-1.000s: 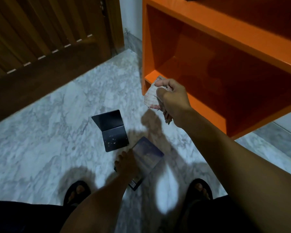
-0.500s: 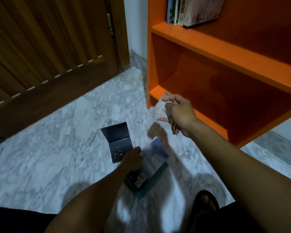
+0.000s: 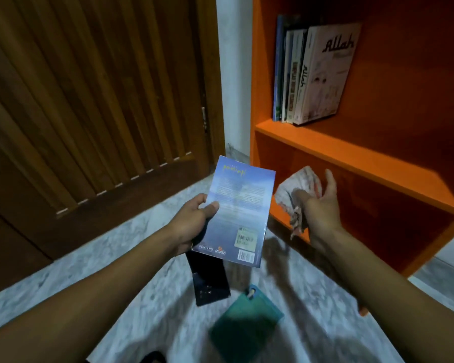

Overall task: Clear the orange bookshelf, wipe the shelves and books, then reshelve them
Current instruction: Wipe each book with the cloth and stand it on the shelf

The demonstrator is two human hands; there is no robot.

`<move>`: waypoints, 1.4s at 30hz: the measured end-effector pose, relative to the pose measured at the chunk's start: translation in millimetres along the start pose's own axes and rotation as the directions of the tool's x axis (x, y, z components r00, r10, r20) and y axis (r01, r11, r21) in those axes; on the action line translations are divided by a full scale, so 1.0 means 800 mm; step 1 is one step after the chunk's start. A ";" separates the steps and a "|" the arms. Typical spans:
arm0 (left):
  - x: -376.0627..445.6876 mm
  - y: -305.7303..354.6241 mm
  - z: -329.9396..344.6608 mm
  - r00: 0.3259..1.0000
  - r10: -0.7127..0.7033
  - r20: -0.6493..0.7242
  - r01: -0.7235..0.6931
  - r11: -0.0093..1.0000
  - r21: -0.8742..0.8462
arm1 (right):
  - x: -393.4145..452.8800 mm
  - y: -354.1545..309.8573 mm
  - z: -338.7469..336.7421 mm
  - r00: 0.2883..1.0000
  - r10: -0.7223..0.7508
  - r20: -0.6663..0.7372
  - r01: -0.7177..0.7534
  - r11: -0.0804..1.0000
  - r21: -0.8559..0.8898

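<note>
since a second ago the blue book has come up off the marble floor, where the left hand was reaching down for it, and the green book that lay under it now shows.

head view: the left hand is closed on the blue book's left edge, thumb on the back cover, fingers behind it. the book is held nearly upright, back cover facing the camera, just left of the orange bookshelf and in front of its lower compartment. the right hand is beside the book's right edge, not touching it, half open with the fingers spread, and a crumpled whitish cloth is pinched in its palm at the front of the lower shelf.

the bookshelf's upper compartment holds a row of books standing against its left wall, the outermost leaning. below the blue book a dark folded case lies on the floor, the green book near it.
</note>
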State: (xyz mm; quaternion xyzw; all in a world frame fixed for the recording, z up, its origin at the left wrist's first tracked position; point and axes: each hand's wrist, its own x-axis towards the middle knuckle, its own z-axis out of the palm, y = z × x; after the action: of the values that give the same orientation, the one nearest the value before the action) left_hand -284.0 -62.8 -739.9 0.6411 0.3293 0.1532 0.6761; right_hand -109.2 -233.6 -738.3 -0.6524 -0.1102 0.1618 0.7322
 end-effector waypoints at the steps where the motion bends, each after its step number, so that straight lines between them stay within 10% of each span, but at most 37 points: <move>1: -0.008 0.007 -0.006 1.000 0.001 -0.004 -0.001 1.000 -0.008 | -0.001 -0.009 0.003 0.999 0.044 0.010 -0.045 0.994 0.101; 5: -0.039 0.017 -0.016 1.000 0.014 -0.020 -0.014 1.000 0.004 | -0.014 -0.034 0.019 0.991 0.119 0.066 -0.129 0.975 0.181; 8: -0.051 0.019 -0.009 0.999 0.042 -0.030 -0.041 0.998 0.042 | -0.016 -0.028 0.029 0.981 -0.168 0.096 0.176 0.981 -0.081; 12: -0.058 0.021 0.006 0.994 0.106 -0.009 -0.106 0.993 0.046 | -0.017 -0.004 0.034 0.718 -0.545 0.433 0.694 0.510 -0.508; 17: -0.053 0.023 0.010 0.987 0.148 -0.059 -0.152 0.987 -0.062 | -0.035 0.028 0.038 0.530 -0.572 0.626 0.839 0.250 -0.483; 25: -0.031 0.034 -0.014 0.956 0.122 -0.268 -0.163 0.977 -0.137 | -0.080 0.054 0.034 0.408 -0.375 0.833 0.868 0.442 -0.226; 32: -0.036 0.029 -0.030 0.948 0.105 -0.300 -0.100 0.994 0.032 | -0.092 0.029 0.039 0.665 -0.176 0.726 0.479 0.846 -0.234; 37: -0.043 0.015 -0.023 0.968 0.100 -0.229 -0.074 0.990 0.122 | -0.052 -0.007 0.040 0.955 0.018 0.295 -0.068 0.984 0.162; 42: -0.061 0.018 -0.003 0.995 0.089 -0.054 -0.082 0.989 0.121 | -0.029 -0.023 0.042 0.968 -0.227 0.104 0.230 0.973 -0.012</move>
State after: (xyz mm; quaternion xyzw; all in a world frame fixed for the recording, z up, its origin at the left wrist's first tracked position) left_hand -318.2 -89.8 -713.4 0.6887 0.3299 0.1813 0.6197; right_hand -141.4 -213.3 -714.6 -0.6351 -0.2239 0.1083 0.7313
